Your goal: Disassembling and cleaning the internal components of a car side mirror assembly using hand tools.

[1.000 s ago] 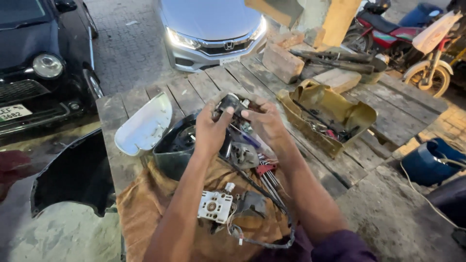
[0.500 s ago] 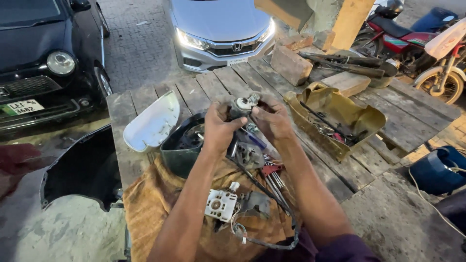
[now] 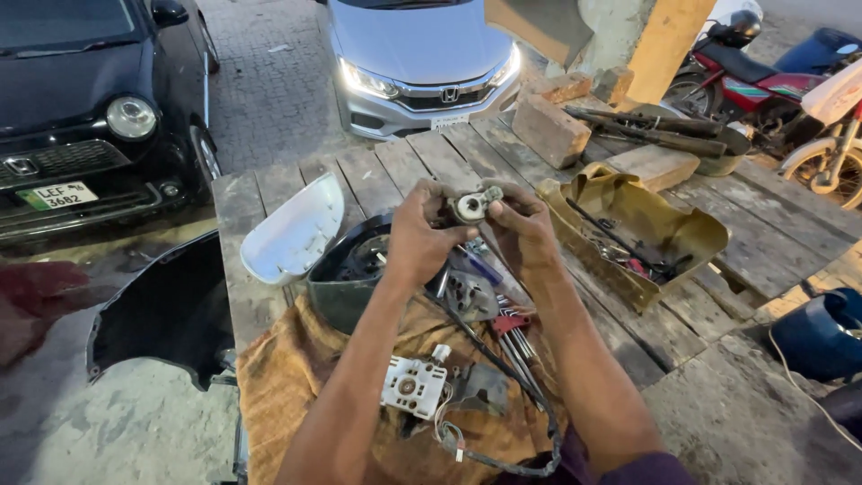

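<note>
Grey metal motor part (image 3: 470, 206) held between both hands (image 3: 467, 235).

The scene is seen through one camera only, worn on the person's head and tilted down and forward over the wooden surface (image 3: 377, 171). The near ground is taken up by both forearms, which rise from the bottom edge at close range, with the left hand (image 3: 417, 238) and the right hand (image 3: 525, 233) near the middle. Beyond the surface's far edge, a silver car (image 3: 422, 54) and a black car (image 3: 81, 99) are seen from above, nose toward the camera.
</note>
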